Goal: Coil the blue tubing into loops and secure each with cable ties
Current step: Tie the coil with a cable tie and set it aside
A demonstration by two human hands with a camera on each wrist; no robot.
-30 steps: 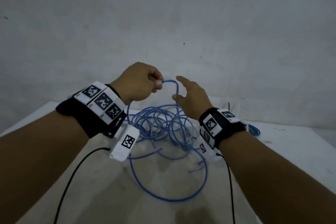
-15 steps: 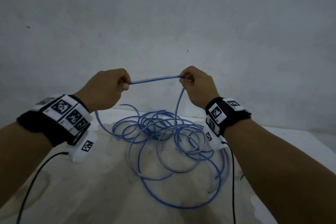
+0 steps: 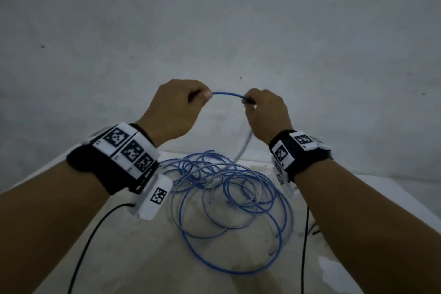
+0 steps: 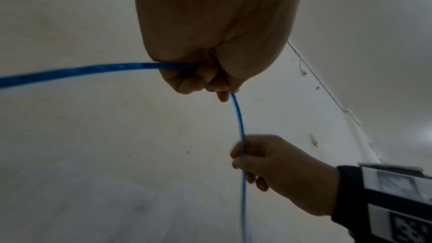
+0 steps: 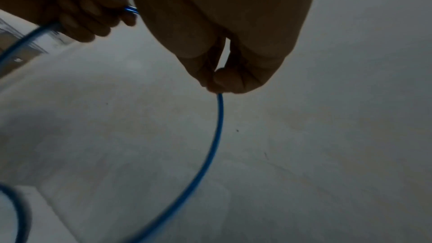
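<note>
I have both hands clamped on the blue tubing: my left hand pinches it between thumb and curled fingers, and my right hand is fisted round it just beside, so a short arch of tube spans the gap between them, raised above the table.

From my right fist the tubing drops down to the big heap lying on the table between my forearms. That heap is a loose sprawl of overlapping rings of differing width, crossing one another, with one wide outer sweep nearest me.

As I judge it, the work is barely begun. I am only shaping a first loop from one end of the run; nearly all the length lies unsorted, and no bundle is bound. I can make out no cable ties anywhere, in my hands or on the table, so every tie is yet to come.
</note>
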